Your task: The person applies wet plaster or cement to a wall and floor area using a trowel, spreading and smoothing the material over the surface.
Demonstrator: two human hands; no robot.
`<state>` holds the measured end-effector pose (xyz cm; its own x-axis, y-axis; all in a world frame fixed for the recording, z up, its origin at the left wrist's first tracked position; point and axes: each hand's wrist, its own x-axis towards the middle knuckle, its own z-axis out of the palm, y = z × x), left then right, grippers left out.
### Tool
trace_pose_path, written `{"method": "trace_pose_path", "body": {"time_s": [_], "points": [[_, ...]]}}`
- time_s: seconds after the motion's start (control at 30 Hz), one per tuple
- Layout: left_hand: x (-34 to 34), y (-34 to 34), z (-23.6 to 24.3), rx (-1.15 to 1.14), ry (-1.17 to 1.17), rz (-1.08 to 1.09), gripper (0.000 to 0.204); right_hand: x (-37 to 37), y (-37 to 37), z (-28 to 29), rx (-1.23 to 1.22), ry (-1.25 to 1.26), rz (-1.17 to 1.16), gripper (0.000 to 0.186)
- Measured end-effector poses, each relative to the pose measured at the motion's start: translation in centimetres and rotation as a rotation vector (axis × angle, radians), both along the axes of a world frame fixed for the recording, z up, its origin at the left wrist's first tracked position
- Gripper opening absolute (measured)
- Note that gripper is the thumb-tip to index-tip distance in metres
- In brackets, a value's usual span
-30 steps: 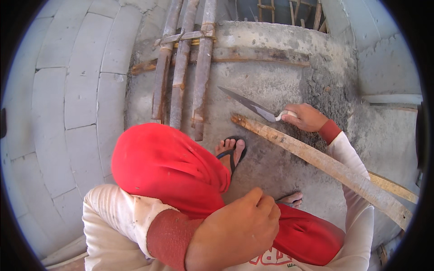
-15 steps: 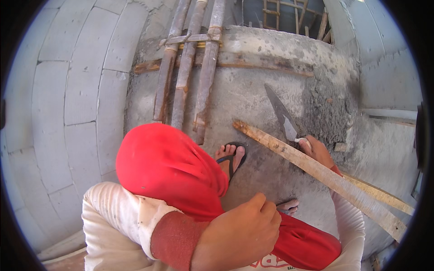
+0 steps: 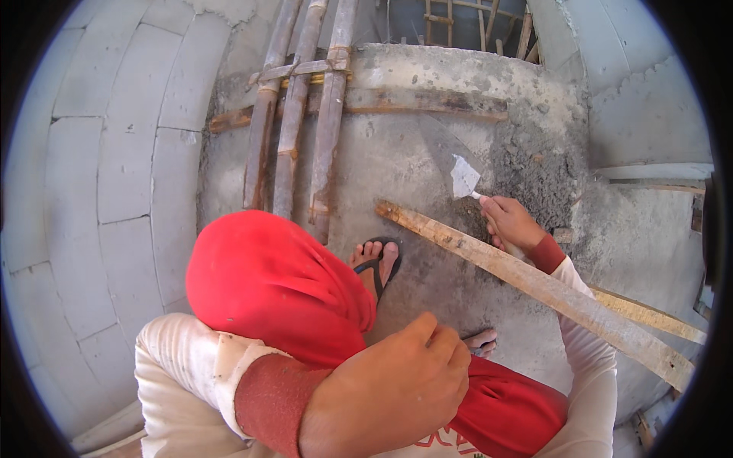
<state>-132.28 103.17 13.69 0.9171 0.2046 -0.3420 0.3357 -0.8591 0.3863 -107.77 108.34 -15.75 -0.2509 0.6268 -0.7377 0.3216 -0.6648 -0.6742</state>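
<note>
My right hand (image 3: 515, 223) grips the handle of a pointed trowel (image 3: 465, 175), held over the concrete floor. Its blade points up and left, partly smeared by motion. Just right of the blade lies a patch of wet grey mortar (image 3: 538, 172). A long wooden plank (image 3: 527, 286) slants past, close below my right hand. Over my red-trousered knees, my left hand (image 3: 397, 385) is closed with its fingers curled under. Whatever it holds, if anything, is hidden.
Three bamboo poles (image 3: 294, 145), tied by a crosspiece, stand at upper left over a wooden board (image 3: 424, 102). A pale block wall (image 3: 126, 168) rises on the left. A small block (image 3: 563, 235) lies beside the mortar. Beyond the concrete edge, an opening shows a wooden frame (image 3: 450, 23).
The trowel has risen and turned in my right hand, its blade now tilted differently. My right hand has moved slightly up and left. My left hand stays closed in nearly the same place.
</note>
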Motion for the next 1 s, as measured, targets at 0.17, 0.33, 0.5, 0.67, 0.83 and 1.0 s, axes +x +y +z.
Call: {"method": "trace_pose_path", "body": {"time_s": [0.17,0.33,0.5,0.67,0.83,1.0], "points": [[-0.6,-0.4,-0.3,-0.028,0.061,-0.007,0.032,4.3,-3.2,2.1,-0.183,0.186,-0.281,0.04],[-0.7,-0.7,-0.3,-0.033,0.025,-0.028,0.036,1.1,0.6,3.3,-0.162,0.267,0.053,0.041],[-0.2,0.0,0.6,-0.035,0.093,-0.034,0.036,-1.1,1.0,-1.6,0.234,-0.085,0.229,0.044],[-1.0,-1.3,-0.4,-0.054,0.119,-0.04,0.039,5.7,-5.7,-3.1,0.43,-0.443,0.032,0.044],[-1.1,-0.4,-0.3,-0.072,0.035,0.014,0.04,7.9,-9.4,-0.2,0.225,-0.321,-0.15,0.043],[-1.2,-1.2,-0.1,-0.036,0.055,-0.04,0.041,1.5,-4.0,2.3,0.511,-0.247,0.229,0.039]]}}
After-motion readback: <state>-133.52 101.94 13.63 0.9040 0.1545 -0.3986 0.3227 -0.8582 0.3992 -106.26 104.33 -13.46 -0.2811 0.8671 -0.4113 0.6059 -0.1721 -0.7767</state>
